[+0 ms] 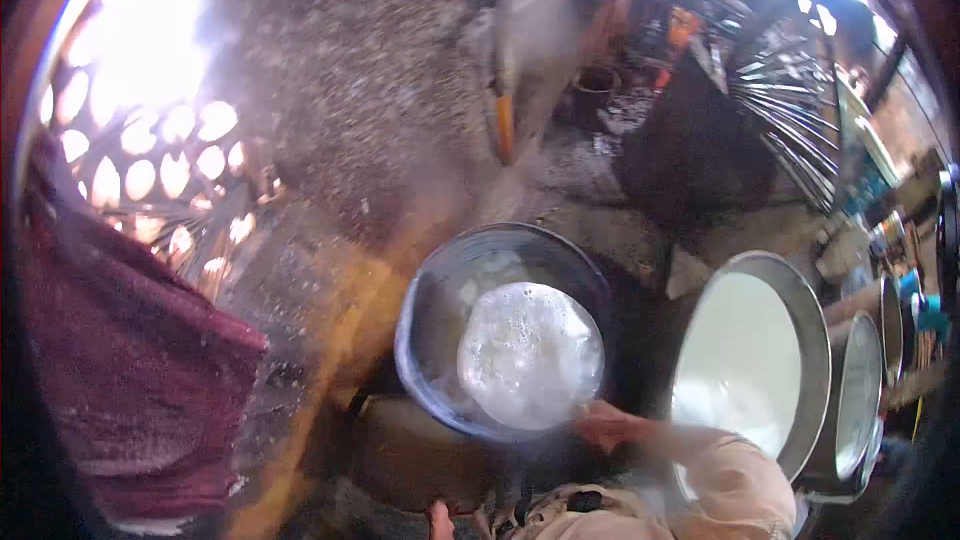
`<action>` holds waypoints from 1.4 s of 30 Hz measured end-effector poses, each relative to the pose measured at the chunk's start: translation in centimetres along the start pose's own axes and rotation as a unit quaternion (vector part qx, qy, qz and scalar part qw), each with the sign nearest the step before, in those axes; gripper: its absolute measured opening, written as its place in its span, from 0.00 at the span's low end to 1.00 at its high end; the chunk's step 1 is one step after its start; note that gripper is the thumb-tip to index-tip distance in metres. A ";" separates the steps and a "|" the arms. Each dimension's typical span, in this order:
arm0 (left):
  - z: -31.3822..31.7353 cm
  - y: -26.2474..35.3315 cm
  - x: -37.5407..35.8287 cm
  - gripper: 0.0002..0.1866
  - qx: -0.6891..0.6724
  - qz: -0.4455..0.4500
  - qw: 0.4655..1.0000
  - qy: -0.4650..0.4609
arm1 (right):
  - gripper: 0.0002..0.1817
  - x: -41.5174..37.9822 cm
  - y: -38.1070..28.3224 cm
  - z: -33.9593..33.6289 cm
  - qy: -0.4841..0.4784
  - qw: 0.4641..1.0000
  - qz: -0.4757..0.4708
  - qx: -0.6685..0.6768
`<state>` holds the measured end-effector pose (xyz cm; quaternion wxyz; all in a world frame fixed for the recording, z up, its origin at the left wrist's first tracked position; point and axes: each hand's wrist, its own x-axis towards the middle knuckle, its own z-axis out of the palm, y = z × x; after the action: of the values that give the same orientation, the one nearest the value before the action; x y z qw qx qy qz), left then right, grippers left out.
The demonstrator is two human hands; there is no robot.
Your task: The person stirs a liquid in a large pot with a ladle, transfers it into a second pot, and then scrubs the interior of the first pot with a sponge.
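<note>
A round metal bowl (530,355) with cloudy, frothy liquid in it shows over a larger metal basin (425,350) in the middle of the view. My right hand (605,427) is closed at the lower right edge of this bowl, close to the basin's rim; its fingers are blurred. Whitish wet patches show inside the basin. At the bottom edge, a small bit of what looks like my left hand (440,520) appears beside a dark brown, rounded surface (420,450). Its fingers cannot be made out.
To the right stands a wide metal pan (815,360) of white liquid, with another pan (860,390) beside it. A maroon cloth (150,360) hangs at left. A yellowish beam (335,340) runs diagonally past the basin. An orange-tipped stick (504,125) and metal rods (790,110) lie beyond.
</note>
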<state>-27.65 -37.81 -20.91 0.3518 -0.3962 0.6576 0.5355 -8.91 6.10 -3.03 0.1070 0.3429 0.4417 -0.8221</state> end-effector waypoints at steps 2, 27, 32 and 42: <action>-0.2 0.4 -1.1 0.16 0.020 0.026 0.995 -0.090 | 0.10 -6.8 -1.9 -0.9 -0.017 0.998 0.018 0.059; 15.9 -1.0 -18.6 0.17 0.331 0.164 0.909 -0.194 | 0.07 -38.5 26.3 -19.2 0.367 0.897 -0.049 0.240; 16.1 1.0 -18.9 0.20 0.348 0.151 0.903 -0.202 | 0.04 -35.8 29.9 -19.9 0.391 0.849 -0.070 0.348; 16.6 1.6 -21.1 0.18 0.407 0.205 0.875 -0.163 | 0.03 -29.1 28.7 -16.3 0.396 0.804 -0.123 0.427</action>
<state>-19.20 -18.30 -4.42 0.4669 0.0184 0.8171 0.3378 34.03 -1.36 -8.73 -0.3363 0.5926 0.0888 -0.7265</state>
